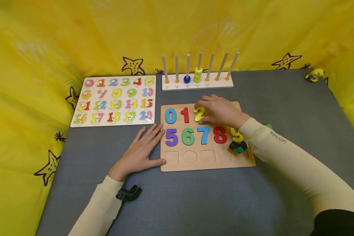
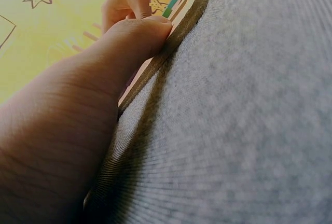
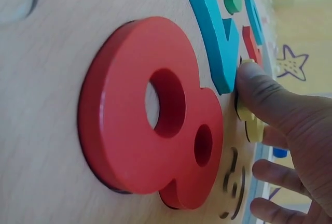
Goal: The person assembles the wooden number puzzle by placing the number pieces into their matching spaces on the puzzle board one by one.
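Observation:
A wooden number board (image 1: 180, 165) lies flat in front of me, with thick coloured numerals set in it. My right hand (image 1: 219, 109) reaches over its top row and pinches the yellow number 2 (image 1: 199, 117) between thumb and fingers. In the right wrist view, the thumb (image 3: 259, 86) presses on the yellow numeral, and a bare 3-shaped recess shows near it. My left hand (image 1: 140, 152) lies spread at the board's left edge, fingertips and thumb touching it. The blue 0 (image 1: 170, 116), red 1 (image 1: 185, 115) and red 8 (image 1: 220, 134) sit in their places.
A white peg-number puzzle (image 1: 115, 100) lies at the back left. Behind the board stands a rod stand (image 1: 171, 86) with blue and yellow-green beads. A green piece (image 1: 269, 126) peeks out past my right sleeve. A small yellow toy (image 1: 315, 75) sits in the far right corner.

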The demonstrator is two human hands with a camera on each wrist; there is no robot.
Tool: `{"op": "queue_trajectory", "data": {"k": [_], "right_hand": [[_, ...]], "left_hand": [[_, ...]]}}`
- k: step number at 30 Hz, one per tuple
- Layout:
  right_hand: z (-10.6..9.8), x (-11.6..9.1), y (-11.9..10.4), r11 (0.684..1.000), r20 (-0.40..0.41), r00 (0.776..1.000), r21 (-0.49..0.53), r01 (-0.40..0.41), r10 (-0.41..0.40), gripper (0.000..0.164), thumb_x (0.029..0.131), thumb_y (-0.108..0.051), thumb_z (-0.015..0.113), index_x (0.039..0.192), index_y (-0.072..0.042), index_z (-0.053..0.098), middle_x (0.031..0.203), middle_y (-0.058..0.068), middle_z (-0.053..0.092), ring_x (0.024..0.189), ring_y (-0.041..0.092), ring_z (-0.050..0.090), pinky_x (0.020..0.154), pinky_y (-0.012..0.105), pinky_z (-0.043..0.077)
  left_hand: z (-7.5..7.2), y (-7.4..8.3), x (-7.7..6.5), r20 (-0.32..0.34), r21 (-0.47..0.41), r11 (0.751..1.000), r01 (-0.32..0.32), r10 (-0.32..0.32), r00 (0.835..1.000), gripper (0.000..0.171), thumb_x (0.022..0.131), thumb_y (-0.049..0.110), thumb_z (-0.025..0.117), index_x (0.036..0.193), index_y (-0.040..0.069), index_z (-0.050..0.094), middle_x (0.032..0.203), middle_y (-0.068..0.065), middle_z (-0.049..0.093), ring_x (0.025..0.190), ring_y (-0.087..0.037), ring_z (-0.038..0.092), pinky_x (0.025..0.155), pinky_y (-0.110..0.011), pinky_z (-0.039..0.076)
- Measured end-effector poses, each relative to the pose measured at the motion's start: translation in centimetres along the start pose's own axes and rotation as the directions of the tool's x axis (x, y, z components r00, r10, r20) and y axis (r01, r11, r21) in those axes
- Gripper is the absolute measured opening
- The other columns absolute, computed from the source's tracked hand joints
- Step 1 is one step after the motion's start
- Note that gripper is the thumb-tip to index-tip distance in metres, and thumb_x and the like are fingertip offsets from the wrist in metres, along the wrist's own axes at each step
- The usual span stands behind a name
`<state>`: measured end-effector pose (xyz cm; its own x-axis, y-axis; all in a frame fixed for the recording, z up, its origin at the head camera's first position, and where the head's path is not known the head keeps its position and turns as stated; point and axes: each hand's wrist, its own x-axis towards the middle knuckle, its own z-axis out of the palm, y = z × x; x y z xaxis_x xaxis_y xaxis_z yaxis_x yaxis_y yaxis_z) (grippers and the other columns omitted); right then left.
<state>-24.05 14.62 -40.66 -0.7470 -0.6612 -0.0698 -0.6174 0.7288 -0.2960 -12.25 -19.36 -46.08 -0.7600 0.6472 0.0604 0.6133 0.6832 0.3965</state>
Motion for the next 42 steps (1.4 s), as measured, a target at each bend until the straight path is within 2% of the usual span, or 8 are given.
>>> {"op": "queue_trajectory", "data": {"k": [16, 20, 25, 27, 30, 34, 37, 42], "right_hand": [[-0.1, -1.2, 0.3, 0.999, 0.013, 1.000, 0.047, -0.020, 0.019, 0.064, 0.085, -0.047, 0.080, 0.137, -0.016, 0.060, 0.132, 0.003, 0.060, 0.115, 0.028, 0.053, 0.100, 0.049, 0.045], [-0.9, -4.1, 1.3, 0.991, -0.038, 0.998, 0.130, -0.046, 0.051, 0.066, 0.088, -0.045, 0.079, 0.141, -0.015, 0.056, 0.141, 0.003, 0.055, 0.129, 0.028, 0.049, 0.107, 0.054, 0.041], [-2.7, -9.9, 3.3, 0.977, -0.168, 0.982, 0.206, -0.054, 0.090, 0.061, 0.084, -0.025, 0.085, 0.138, -0.011, 0.059, 0.138, 0.006, 0.057, 0.130, 0.030, 0.047, 0.107, 0.058, 0.038], [-3.1, -12.4, 4.1, 0.979, -0.222, 0.971, 0.201, -0.043, 0.088, 0.062, 0.080, -0.015, 0.088, 0.135, -0.009, 0.061, 0.135, 0.008, 0.059, 0.128, 0.031, 0.048, 0.109, 0.053, 0.038], [-3.1, -16.0, 5.2, 0.985, -0.287, 0.955, 0.171, -0.024, 0.073, 0.067, 0.073, -0.008, 0.091, 0.133, -0.007, 0.063, 0.132, 0.009, 0.062, 0.124, 0.030, 0.050, 0.112, 0.034, 0.034], [-2.3, -18.8, 6.2, 0.990, -0.336, 0.942, 0.137, 0.042, 0.007, 0.073, 0.063, -0.002, 0.093, 0.129, -0.002, 0.064, 0.128, 0.010, 0.064, 0.120, 0.031, 0.053, 0.112, 0.017, 0.024], [-1.4, -19.6, 6.7, 0.991, -0.337, 0.942, 0.125, 0.053, -0.008, 0.073, 0.062, -0.002, 0.093, 0.129, -0.001, 0.064, 0.128, 0.011, 0.065, 0.119, 0.031, 0.054, 0.113, 0.019, 0.024], [0.0, -19.6, 6.8, 0.990, -0.241, 0.965, 0.116, -0.077, 0.103, 0.068, 0.075, -0.019, 0.091, 0.135, -0.008, 0.062, 0.133, 0.010, 0.062, 0.126, 0.034, 0.051, 0.111, 0.052, 0.036]], "left_hand": [[0.3, 0.0, 0.0, 0.000, -0.005, 1.000, 0.002, -0.002, 1.000, 0.107, 0.086, 0.070, 0.064, 0.162, 0.006, 0.022, 0.170, -0.006, 0.010, 0.155, -0.029, 0.005, 0.121, -0.052, 0.000], [0.4, 0.1, 0.0, -0.001, -0.002, 1.000, 0.001, -0.001, 1.000, 0.107, 0.086, 0.069, 0.064, 0.162, 0.007, 0.021, 0.170, -0.005, 0.009, 0.155, -0.028, 0.004, 0.122, -0.051, -0.001], [0.2, -0.1, 0.0, -0.010, 0.004, 1.000, -0.003, 0.003, 1.000, 0.106, 0.086, 0.066, 0.067, 0.162, 0.008, 0.020, 0.170, -0.005, 0.010, 0.155, -0.027, 0.004, 0.122, -0.050, -0.001], [0.2, -0.2, 0.0, -0.011, 0.002, 1.000, -0.004, 0.004, 1.000, 0.106, 0.086, 0.065, 0.067, 0.163, 0.008, 0.020, 0.170, -0.005, 0.010, 0.155, -0.028, 0.004, 0.122, -0.050, -0.001], [-0.1, -0.1, 0.0, -0.003, 0.013, 1.000, -0.001, 0.001, 1.000, 0.107, 0.086, 0.066, 0.066, 0.163, 0.009, 0.019, 0.170, -0.005, 0.009, 0.155, -0.027, 0.004, 0.122, -0.051, -0.001], [-0.2, 0.0, 0.0, 0.003, 0.028, 1.000, 0.007, -0.007, 1.000, 0.108, 0.086, 0.067, 0.066, 0.163, 0.010, 0.017, 0.170, -0.005, 0.007, 0.155, -0.027, 0.003, 0.121, -0.052, -0.001], [-0.2, 0.1, 0.0, 0.005, 0.027, 1.000, 0.011, -0.011, 1.000, 0.108, 0.086, 0.067, 0.067, 0.163, 0.010, 0.018, 0.170, -0.005, 0.007, 0.155, -0.027, 0.003, 0.121, -0.052, -0.001], [0.0, 0.3, 0.3, 0.012, 0.021, 1.000, 0.007, -0.007, 1.000, 0.108, 0.085, 0.068, 0.067, 0.163, 0.010, 0.018, 0.170, -0.005, 0.008, 0.155, -0.027, 0.003, 0.121, -0.052, -0.001]]}}
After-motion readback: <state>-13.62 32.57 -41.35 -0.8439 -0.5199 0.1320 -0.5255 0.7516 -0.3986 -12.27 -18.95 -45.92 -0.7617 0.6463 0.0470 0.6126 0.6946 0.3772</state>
